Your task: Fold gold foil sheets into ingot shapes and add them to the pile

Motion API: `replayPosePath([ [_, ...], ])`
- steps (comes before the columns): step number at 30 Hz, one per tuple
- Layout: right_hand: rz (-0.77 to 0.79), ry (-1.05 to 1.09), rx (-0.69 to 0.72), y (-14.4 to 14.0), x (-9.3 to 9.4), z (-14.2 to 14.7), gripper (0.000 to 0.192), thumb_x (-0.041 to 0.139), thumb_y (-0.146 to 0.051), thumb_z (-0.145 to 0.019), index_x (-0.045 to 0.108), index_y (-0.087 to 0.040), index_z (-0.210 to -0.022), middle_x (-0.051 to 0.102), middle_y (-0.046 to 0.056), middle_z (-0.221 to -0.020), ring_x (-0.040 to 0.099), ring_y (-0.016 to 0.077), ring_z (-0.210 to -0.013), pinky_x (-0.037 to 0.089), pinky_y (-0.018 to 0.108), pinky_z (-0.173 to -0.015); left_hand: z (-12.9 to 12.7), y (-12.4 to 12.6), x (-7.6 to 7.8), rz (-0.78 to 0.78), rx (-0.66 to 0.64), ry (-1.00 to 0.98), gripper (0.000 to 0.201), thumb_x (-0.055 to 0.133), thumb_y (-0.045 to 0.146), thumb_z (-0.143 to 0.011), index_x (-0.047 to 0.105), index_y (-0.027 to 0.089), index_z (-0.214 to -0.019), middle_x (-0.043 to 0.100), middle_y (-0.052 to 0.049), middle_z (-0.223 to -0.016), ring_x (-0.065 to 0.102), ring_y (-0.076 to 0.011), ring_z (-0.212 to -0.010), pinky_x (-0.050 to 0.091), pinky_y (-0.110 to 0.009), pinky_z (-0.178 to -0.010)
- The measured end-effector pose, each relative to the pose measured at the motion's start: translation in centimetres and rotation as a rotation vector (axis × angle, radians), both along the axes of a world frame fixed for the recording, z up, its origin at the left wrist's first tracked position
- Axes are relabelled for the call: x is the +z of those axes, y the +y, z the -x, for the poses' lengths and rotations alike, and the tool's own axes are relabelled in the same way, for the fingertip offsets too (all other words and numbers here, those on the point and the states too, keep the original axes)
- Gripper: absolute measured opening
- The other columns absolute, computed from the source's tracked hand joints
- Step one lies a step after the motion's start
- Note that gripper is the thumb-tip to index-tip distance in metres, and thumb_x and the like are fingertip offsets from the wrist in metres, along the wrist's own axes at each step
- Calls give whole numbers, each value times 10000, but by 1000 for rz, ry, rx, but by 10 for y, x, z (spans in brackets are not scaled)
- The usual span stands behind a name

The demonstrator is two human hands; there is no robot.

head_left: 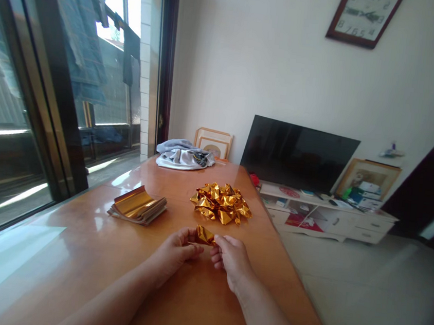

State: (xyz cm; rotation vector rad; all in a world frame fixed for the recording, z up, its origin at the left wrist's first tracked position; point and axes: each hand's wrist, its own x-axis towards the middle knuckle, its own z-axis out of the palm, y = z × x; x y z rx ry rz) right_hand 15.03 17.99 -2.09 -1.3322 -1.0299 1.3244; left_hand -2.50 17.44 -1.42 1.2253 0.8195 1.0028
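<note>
My left hand (175,254) and my right hand (230,259) meet above the wooden table (76,251), both pinching one small folded piece of gold foil paper (204,235) between the fingertips. Just beyond the hands lies a pile of several folded gold foil pieces (221,203). To the left of that pile rests a flat stack of gold foil sheets (137,205), its top sheet curling up.
A bundle of grey and white cloth (184,155) lies at the table's far end. Sliding glass doors (32,112) run along the left. A dark television (297,153) stands on a low white cabinet (327,215) at the right, across tiled floor.
</note>
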Motion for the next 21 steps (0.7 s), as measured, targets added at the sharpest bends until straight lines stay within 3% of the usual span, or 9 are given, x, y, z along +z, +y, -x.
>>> replayPosePath([
  [6, -13, -40, 9, -2, 3, 2, 253, 579, -370, -896, 638, -145, -798, 631, 17, -617, 517, 84, -451, 359, 174, -399, -4, 4, -8, -58, 36, 18, 295, 731, 211, -802, 693, 164, -1091, 745, -67, -1056, 661, -197, -916, 479, -273, -801],
  [12, -13, -61, 22, -6, 9, 2, 264, 543, -363, -911, 622, -143, -790, 617, 7, -592, 501, 77, -435, 329, 166, -389, -6, 8, -14, -179, 41, 51, 257, 719, 183, -795, 689, 170, -1050, 747, -71, -1060, 676, -251, -1006, 491, -348, -929],
  [21, -9, -5, 23, -9, 11, 5, 237, 555, -355, -892, 614, -142, -805, 626, 11, -603, 501, 82, -449, 338, 173, -402, -5, 11, -23, -209, 72, 127, 223, 705, 210, -817, 669, 173, -1034, 739, -77, -1048, 681, -238, -947, 513, -342, -884],
])
